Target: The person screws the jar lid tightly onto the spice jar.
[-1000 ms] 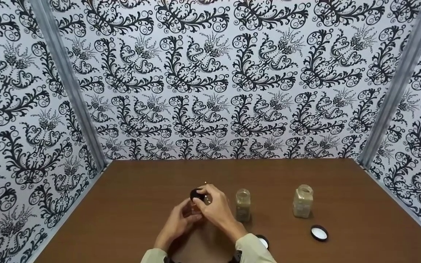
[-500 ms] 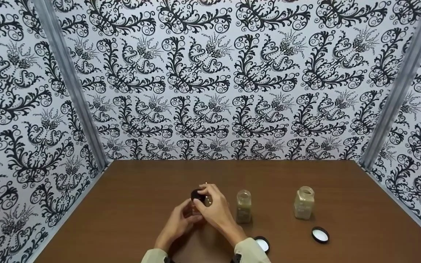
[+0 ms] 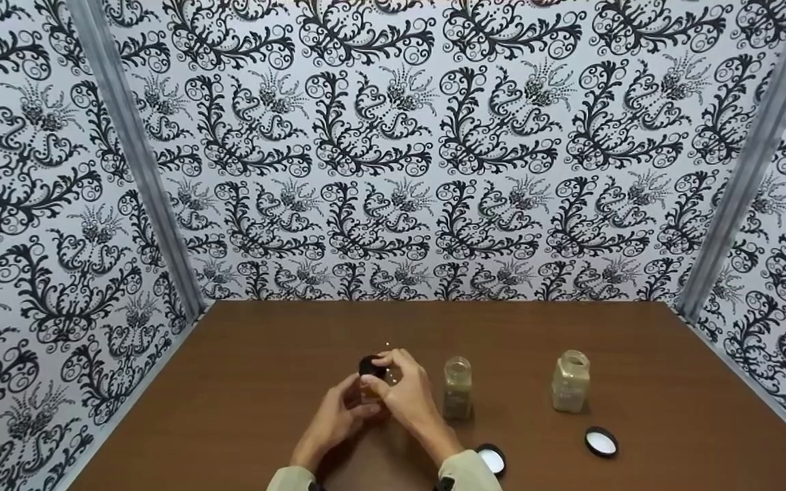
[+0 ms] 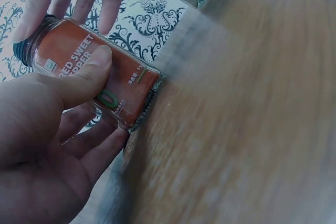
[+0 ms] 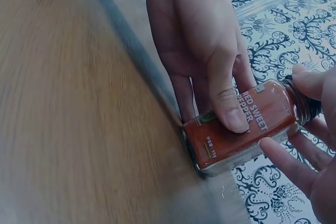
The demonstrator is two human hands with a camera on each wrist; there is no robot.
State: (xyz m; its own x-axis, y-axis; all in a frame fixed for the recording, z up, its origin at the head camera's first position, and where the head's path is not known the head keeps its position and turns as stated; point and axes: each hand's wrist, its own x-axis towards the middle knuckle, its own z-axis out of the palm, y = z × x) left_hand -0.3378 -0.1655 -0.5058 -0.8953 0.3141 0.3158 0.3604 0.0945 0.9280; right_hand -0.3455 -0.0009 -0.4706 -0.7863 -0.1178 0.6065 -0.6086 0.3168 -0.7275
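Note:
A glass spice jar (image 4: 131,80) labelled "RED SWEET PEPPER", filled with orange-red powder, is between my hands. My left hand (image 3: 333,417) grips its body, thumb pressed across the label in both wrist views. Around the black lid (image 3: 370,366) at its top, my right hand (image 3: 412,402) has thumb and fingers curled; one of its fingertips touches the jar's side in the right wrist view. The lid is still on the neck. In the head view, the hands cover most of the jar.
Right of my hands stands an uncapped jar of greenish contents (image 3: 458,395). Farther right is another uncapped jar of paler powder (image 3: 571,387). Two black lids lie white side up: one (image 3: 492,461) by my right sleeve, another (image 3: 601,442) farther right. Patterned walls enclose the brown table (image 3: 263,354).
The head view has shifted slightly, so everything sits a little lower and to the right. Both hands keep their hold on the jar and its lid, with hardly any visible movement.

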